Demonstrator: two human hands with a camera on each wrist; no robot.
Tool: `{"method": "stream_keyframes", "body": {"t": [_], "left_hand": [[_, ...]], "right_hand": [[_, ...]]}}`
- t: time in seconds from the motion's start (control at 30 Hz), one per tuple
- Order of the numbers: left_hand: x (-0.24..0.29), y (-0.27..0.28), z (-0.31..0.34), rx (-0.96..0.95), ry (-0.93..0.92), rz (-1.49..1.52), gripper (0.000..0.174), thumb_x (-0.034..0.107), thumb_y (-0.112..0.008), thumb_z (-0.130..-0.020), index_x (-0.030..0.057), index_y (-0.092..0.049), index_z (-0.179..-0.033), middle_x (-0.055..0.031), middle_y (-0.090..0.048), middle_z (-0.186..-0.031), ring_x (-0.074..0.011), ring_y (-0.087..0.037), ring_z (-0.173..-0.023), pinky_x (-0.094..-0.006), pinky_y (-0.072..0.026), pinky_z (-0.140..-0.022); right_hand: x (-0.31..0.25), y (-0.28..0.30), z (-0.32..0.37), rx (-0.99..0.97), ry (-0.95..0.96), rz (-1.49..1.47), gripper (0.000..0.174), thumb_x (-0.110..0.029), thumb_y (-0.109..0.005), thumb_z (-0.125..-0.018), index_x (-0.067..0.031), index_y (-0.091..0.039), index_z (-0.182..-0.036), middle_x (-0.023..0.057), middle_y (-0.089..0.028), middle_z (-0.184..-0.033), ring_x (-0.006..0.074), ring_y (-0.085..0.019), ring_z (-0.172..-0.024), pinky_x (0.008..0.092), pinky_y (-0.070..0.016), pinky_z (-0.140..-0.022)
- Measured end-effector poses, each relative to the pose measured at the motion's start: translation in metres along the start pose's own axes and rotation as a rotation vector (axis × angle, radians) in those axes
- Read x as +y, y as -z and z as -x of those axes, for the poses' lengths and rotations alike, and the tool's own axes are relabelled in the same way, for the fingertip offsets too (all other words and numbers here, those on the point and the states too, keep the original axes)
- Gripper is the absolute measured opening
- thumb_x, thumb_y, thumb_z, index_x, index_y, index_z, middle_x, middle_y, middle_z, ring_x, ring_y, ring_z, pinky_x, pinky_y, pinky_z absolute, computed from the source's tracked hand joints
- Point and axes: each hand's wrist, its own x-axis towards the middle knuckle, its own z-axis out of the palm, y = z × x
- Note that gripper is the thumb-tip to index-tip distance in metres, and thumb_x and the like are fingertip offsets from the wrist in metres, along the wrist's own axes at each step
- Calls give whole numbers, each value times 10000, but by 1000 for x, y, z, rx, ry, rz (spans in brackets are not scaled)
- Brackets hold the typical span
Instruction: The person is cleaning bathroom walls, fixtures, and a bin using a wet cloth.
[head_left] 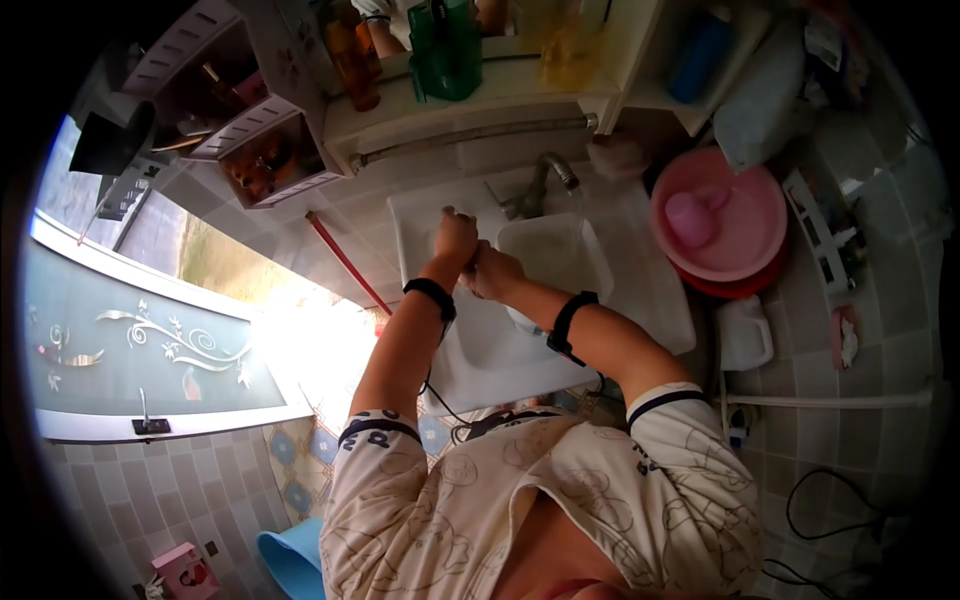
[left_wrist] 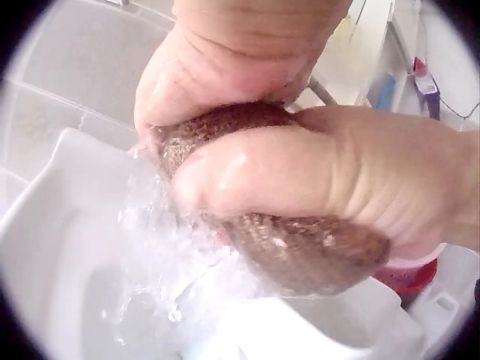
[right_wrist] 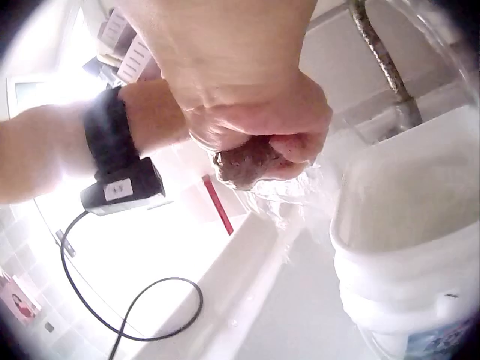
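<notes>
Brn textured cloth point(left_wrist: 307, 255), wet, bunched btwn hands point(head_left: 497, 273), over wht sink point(head_left: 645, 290).

The left hand point(head_left: 457, 236) and right hand point(head_left: 496, 274) meet above the white sink point(head_left: 645, 290); a pink basin point(head_left: 755, 235) holds a pink scoop point(head_left: 690, 219).

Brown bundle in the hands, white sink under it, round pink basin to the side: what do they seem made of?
The brown bundle looks like wet cloth: coarse, woven texture, though a sponge is possible. The white sink seems glazed ceramic: smooth, with a sheen. The round pink basin is likely smooth plastic: thin rim, even colour.
</notes>
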Motion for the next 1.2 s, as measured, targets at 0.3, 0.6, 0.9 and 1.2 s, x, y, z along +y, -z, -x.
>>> {"method": "stream_keyframes", "body": {"t": [0.3, 0.6, 0.9, 1.2], "left_hand": [[24, 33, 6, -303, 565, 989, 356, 388, -549, -825, 33, -541, -851, -127, -594, -786, -267, -584, -781, -376, -478, -704], [60, 80, 41, -643, 220, 1553, 248, 290, -545, -839, 53, -499, -893, -23, -416, -569, -197, -519, -709, -439, -471, -800], [80, 87, 50, -804, -5, 949, 322, 221, -541, -851, 20, -517, -1102, 20, -369, -529, -121, -470, -570, -297, -472, -617], [41, 52, 43, -239, -64, 458, 265, 244, -545, -838, 32, -612, -982, -41, -535, -575, -110, -495, -488, -254, -413, -474]], "right_hand": [[-14, 37, 3, -11, -141, 175, 320, -273, -595, -746, -31, -522, -942, 156, -575, -941, 286, -563, -875, 371, -469, -695], [8, 58, 44, -147, -411, -1853, 682, -516, -546, -777, -77, -362, -1265, 125, -498, -1160, 284, -510, -1050, 401, -462, -810], [-20, 73, 38, -487, -396, -1662, 409, -314, -622, -747, -92, -480, -1060, 92, -568, -947, 104, -504, -598, 196, -413, -475], [-28, 22, 8, -181, -537, -1039, 149, -202, -633, -703, -91, -536, -730, -23, -481, -600, 67, -409, -485, 223, -322, -433]]}}
